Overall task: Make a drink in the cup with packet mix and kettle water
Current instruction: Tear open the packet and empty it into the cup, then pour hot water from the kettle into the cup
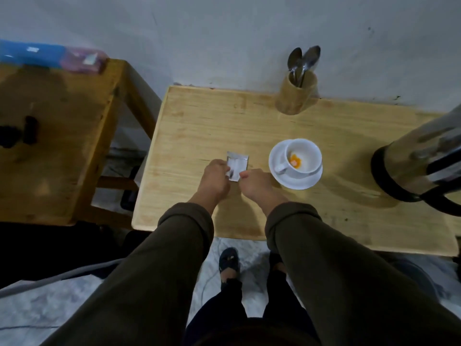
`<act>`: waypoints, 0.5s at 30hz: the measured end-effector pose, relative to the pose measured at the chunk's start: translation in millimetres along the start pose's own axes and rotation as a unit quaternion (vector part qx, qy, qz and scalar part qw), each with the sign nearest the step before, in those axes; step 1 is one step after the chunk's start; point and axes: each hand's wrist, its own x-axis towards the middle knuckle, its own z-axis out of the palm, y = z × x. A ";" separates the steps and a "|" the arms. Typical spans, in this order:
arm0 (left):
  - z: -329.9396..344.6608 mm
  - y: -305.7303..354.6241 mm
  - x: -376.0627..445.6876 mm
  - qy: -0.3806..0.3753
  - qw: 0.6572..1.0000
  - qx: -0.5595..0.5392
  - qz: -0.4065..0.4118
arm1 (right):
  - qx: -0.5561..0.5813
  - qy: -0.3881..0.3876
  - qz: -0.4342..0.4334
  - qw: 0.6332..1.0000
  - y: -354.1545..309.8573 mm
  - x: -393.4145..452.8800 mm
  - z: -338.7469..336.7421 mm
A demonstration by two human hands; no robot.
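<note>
A small silvery packet (237, 163) is held just above the wooden table (199, 126). My left hand (214, 179) pinches its left edge and my right hand (254, 182) pinches its lower right corner. To the right stands a white cup (300, 156) on a white saucer (299, 182), with orange powder at the cup's bottom. The steel kettle (421, 156) with black base and handle stands at the table's right edge.
A wooden holder (295, 94) with two spoons stands at the back by the wall. A second wooden table (55, 136) at the left carries dark items, a blue box and a pink box. My feet are on the marble floor below.
</note>
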 end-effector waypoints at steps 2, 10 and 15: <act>2.8 0.2 1.2 0.005 0.999 0.030 0.011 | 0.002 -0.002 -0.004 1.000 1.5 0.4 -1.2; 7.3 17.2 -4.9 0.040 0.998 0.048 -0.008 | 0.180 0.027 0.005 0.983 4.5 -3.4 -20.2; 13.1 45.0 -19.5 0.054 0.998 -0.006 -0.013 | 0.207 0.123 -0.042 0.970 15.6 -18.3 -52.6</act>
